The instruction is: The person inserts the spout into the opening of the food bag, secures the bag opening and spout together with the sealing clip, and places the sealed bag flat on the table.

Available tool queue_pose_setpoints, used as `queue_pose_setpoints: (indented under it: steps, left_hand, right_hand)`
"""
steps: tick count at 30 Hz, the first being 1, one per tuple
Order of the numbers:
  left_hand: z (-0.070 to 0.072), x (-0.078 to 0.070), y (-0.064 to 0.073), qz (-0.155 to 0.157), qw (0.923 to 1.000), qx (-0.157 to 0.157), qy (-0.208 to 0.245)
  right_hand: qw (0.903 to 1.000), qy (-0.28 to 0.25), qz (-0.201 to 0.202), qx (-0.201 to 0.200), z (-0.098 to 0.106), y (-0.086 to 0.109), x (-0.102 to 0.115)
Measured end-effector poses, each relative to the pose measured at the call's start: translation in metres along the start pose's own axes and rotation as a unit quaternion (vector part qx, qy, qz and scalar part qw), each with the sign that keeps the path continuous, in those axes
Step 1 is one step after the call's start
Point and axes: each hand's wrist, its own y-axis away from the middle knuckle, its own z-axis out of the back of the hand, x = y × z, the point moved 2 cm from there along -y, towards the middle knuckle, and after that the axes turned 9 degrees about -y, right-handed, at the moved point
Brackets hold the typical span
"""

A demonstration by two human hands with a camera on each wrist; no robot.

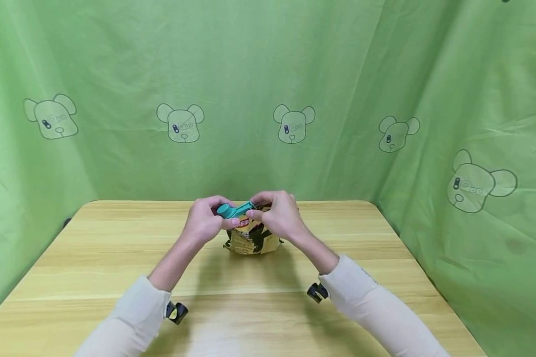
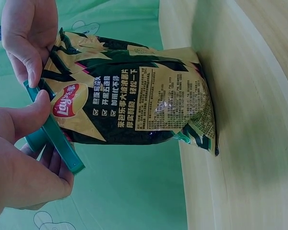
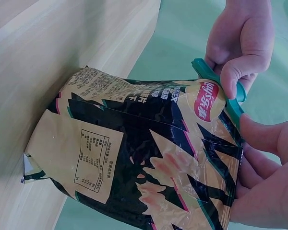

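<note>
A black-and-gold bag of potato chips (image 1: 252,243) with a red-and-yellow logo stands upright on the table, its top edge between the two hands. My left hand (image 1: 204,218) holds a teal bag clip (image 2: 62,143), thumb on the near side and fingers behind. The clip lies across the top of the bag and has a round knob (image 1: 224,210) at its left part. My right hand (image 1: 279,215) pinches the bag's top edge at the right, and its thumb (image 3: 259,135) touches the clip's end. Whether the clip is closed over the bag is hard to tell.
The wooden table (image 1: 116,258) has rounded far corners. Green curtains (image 1: 241,64) printed with mouse-head outlines hang behind and along both sides. A black wrist device (image 1: 176,313) is strapped at the left cuff, another (image 1: 317,292) at the right cuff.
</note>
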Motion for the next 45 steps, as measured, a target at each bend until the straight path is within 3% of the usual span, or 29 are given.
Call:
queue_pose_setpoints:
  steps: [27,45]
  left_hand:
    - [-0.0010,-0.0022,-0.0005,-0.002,0.9998,-0.009,-0.020]
    - [-0.0022,-0.0029,0.0001,-0.006,0.9996,-0.016,-0.024]
  right_hand:
    - [0.9997,-0.018,-0.015,-0.012,-0.0044,-0.0005,-0.0003]
    - [0.9996,-0.014,-0.001,-0.024,-0.0048,0.0002,0.0005]
